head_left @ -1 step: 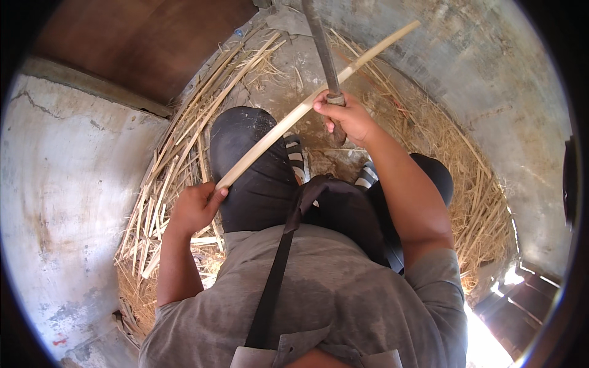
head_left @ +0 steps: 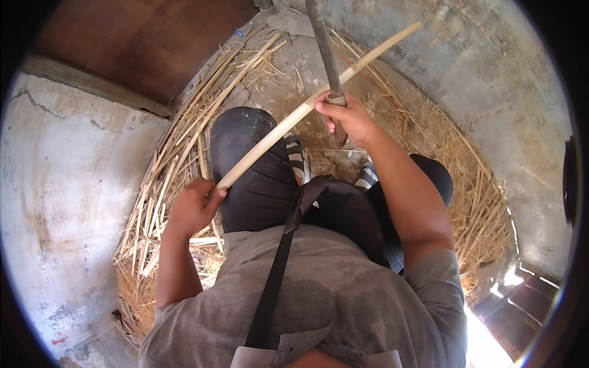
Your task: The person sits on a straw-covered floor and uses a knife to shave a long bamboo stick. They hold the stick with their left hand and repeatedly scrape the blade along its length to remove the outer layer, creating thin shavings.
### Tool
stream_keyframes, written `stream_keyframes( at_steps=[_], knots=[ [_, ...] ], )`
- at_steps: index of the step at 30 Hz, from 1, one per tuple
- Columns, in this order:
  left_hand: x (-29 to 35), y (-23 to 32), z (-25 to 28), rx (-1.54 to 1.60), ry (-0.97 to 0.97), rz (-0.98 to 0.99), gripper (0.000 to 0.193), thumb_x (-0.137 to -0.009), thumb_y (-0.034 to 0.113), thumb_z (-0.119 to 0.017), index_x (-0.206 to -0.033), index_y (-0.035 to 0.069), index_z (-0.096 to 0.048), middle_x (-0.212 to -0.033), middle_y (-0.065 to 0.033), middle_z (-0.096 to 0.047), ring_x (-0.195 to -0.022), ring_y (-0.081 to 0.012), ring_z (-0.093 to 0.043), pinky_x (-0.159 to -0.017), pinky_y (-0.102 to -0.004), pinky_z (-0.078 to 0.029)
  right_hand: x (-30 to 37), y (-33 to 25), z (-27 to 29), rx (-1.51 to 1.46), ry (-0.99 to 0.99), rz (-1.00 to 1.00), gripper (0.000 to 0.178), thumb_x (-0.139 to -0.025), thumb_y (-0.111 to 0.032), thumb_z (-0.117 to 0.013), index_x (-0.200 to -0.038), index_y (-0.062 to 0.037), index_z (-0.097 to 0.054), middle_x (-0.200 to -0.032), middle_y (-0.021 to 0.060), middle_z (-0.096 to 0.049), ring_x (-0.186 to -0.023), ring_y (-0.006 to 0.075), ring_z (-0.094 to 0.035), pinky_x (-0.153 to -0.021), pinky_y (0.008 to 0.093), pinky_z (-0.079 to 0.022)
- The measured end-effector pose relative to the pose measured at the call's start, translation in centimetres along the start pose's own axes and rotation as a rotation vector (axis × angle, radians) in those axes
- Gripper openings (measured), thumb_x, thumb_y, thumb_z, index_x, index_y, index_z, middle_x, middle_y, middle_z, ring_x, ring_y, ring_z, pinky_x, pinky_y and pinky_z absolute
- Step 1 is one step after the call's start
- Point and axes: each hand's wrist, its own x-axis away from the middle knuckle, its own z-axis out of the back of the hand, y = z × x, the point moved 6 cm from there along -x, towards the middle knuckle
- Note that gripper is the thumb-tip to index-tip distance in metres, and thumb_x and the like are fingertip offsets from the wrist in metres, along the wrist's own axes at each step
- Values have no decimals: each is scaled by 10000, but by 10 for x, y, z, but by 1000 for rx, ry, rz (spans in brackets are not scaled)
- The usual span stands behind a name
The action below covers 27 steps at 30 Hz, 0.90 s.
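A long pale bamboo strip (head_left: 270, 140) slants from my left knee up to the far right. My left hand (head_left: 195, 205) is closed on its near end, thumb along the strip. In my right hand (head_left: 348, 119) is a machete (head_left: 324, 46), its handle gripped and its long dark blade pointing away from me. The blade crosses the strip close above the handle. The fingertips of my right hand are by the strip's edge; whether they also press on it I cannot tell.
Split bamboo strips (head_left: 178, 153) lie in a heap along the left. Shavings (head_left: 454, 159) pile up on the right. Stained walls (head_left: 73, 165) stand close on both sides, with a brown panel (head_left: 141, 43) at the far left. Striped footwear (head_left: 296, 156) shows between my knees.
Almost nothing differs. The fingers of my left hand have lifted a little, and the strip and my right hand have shifted very slightly to the right.
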Motion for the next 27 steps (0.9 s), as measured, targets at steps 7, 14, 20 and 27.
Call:
stream_keyframes(
  at_steps=[7, 14, 20, 27],
  knots=[
    [36, 147, 54, 950, -859, -778, 286, -825, 252, -846, -952, 45, -695, -873, -60, -667, -798, -232, -645, -688, -353, -490, -5, 8, -2, 85, 22, -60, 194, -902, -146, -742, -1032, -38, -645, -817, 16, -592, -592, 103, -518, -532, 270, -422],
    [15, 161, 79, 1082, -126, -924, 172, -884, 200, -792, -885, 61, -691, -827, -62, -627, -646, -225, -608, -551, -341, -471, 0, 14, 0, 220, 32, -50, 202, -919, -164, -728, -1081, -59, -672, -780, -4, -579, -587, 101, -516, -543, 262, -415],
    [6, 199, 89, 1471, 148, -1049, 143, -886, 166, -775, -923, 59, -686, -776, -51, -569, -706, -162, -586, -584, -298, -455, -9, 15, 2, 175, 23, -36, 217, -909, -170, -740, -1080, -52, -675, -776, -5, -581, -583, 100, -521, -544, 262, -419],
    [-4, 224, 54, 1766, -422, -1029, 273, -923, 328, -749, -870, 74, -665, -842, -47, -600, -710, -207, -593, -569, -320, -473, -2, 20, 6, 243, 23, -76, 229, -914, -179, -738, -1097, -58, -669, -757, -6, -572, -577, 97, -521, -547, 255, -421]
  ],
)
